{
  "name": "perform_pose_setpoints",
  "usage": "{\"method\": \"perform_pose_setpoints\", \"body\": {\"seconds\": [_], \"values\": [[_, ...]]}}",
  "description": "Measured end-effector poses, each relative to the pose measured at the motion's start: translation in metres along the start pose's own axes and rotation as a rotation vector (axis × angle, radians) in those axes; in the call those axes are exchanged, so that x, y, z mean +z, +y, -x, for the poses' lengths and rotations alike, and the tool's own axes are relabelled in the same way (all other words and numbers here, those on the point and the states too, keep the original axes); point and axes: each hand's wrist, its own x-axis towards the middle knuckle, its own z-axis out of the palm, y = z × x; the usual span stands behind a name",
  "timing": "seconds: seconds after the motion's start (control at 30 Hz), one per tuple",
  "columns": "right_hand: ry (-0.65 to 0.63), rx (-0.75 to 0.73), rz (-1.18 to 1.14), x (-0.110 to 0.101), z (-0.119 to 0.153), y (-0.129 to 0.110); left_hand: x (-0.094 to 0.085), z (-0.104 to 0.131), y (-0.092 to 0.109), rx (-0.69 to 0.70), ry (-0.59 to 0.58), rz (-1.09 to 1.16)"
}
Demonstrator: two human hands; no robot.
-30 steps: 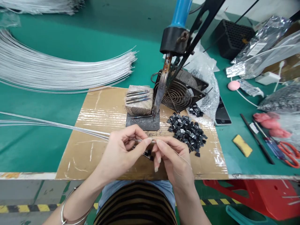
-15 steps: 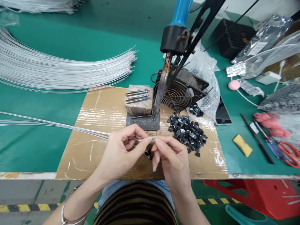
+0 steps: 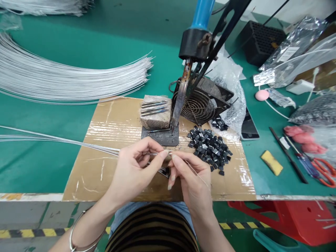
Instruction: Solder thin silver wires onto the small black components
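My left hand (image 3: 139,168) is closed around several thin white wires (image 3: 99,146), which trail off to the left. Thumb and finger of my right hand (image 3: 193,173) pinch a thin wire (image 3: 196,174) that runs back over the palm. The fingertips of both hands nearly meet over the cardboard (image 3: 105,175); the small part between them is too tiny to make out. Under the hands, small black pieces (image 3: 165,171) are partly hidden. A pile of black connectors (image 3: 210,148) lies right of my right hand.
Beyond the hands, a soldering iron (image 3: 180,101) points down at a metal plate (image 3: 160,139), beside a block (image 3: 156,120) holding metal tips. Behind is a fan (image 3: 199,105). A large wire bundle (image 3: 78,82) lies back left; a yellow sponge (image 3: 271,162) and scissors (image 3: 324,171) sit right.
Both hands have shifted slightly left. The wire over my right palm now stands a little away from it, and the wires at left have moved slightly with my left hand.
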Motion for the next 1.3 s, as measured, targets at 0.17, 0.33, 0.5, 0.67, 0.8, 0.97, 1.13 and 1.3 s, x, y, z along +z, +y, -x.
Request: {"method": "perform_pose_setpoints", "body": {"seconds": [0.17,0.33,0.5,0.67,0.8,0.97,1.13,1.3], "values": [[0.013,-0.004,0.043,0.0,0.001,0.001,0.0,0.003,-0.002,0.04,0.02,-0.07],[0.001,0.0,0.027,0.0,0.0,0.0,0.0,0.003,-0.004,0.079,0.028,-0.109],[0.001,-0.003,0.006,0.001,0.0,0.0,0.001,0.001,-0.001,0.097,0.02,-0.091],[0.003,-0.004,-0.001,0.001,0.002,0.0,0.001,0.001,0.0,0.096,0.014,-0.107],[0.006,0.001,0.022,0.0,0.002,-0.001,0.001,0.002,-0.001,0.083,0.009,-0.117],[-0.001,0.017,0.021,-0.001,0.0,-0.005,0.0,0.003,-0.001,0.085,-0.005,-0.123],[-0.066,0.102,0.007,-0.007,-0.004,-0.013,0.0,0.003,0.001,0.101,-0.033,-0.137],[-0.11,0.154,0.012,-0.012,-0.007,-0.019,0.0,0.004,0.0,0.108,-0.036,-0.157]]}}
